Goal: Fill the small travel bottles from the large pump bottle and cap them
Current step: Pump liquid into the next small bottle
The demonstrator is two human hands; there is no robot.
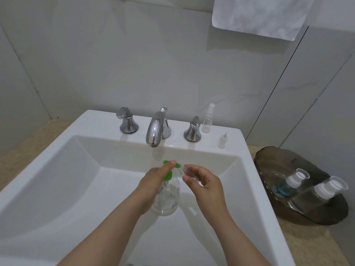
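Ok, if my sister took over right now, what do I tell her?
Left hand presses the green head of the pump bottle, which stands in the sink. Right hand holds an open small bottle at the spout. Two capped bottles on the tray look done. To do: fill and cap this one; its top seems to be on the ledge beside the spray bottle.

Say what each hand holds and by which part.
Left hand presses the green pump top of the big bottle; right hand pinches a small bottle by its body.
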